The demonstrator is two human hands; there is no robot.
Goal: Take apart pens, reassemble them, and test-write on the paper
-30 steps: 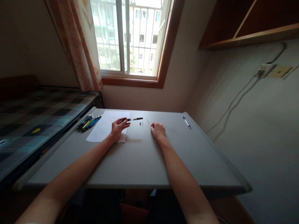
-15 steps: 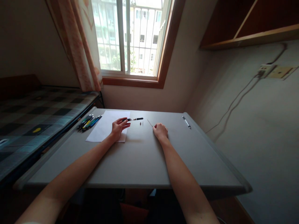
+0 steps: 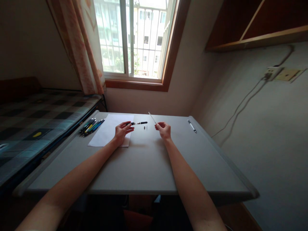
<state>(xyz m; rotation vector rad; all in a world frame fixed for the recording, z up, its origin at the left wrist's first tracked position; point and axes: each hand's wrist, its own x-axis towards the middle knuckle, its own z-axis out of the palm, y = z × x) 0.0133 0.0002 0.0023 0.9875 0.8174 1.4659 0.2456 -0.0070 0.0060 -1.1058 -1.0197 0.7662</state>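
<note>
From my feed, the left hand (image 3: 122, 132) pinches a black pen (image 3: 140, 123) between thumb and fingers above the table, its near end hidden behind them. The right hand's (image 3: 164, 131) fingertips grip a thin pale rod (image 3: 151, 117), perhaps a refill, its lower end lost in the grasp. Two tiny parts (image 3: 144, 127) lie between the hands, too small for me to identify. The lower picture edge cuts off both forearms.

The smooth grey table (image 3: 144, 170) bears white paper (image 3: 101, 136) under the left hand, a pile of pens (image 3: 90, 127) left of it and a lone pen (image 3: 192, 126) at right. Beyond, I see a barred window (image 3: 144, 38), a curtain (image 3: 83, 48) and a checked bed (image 3: 48, 117). Markings on the held pen are unreadable.
</note>
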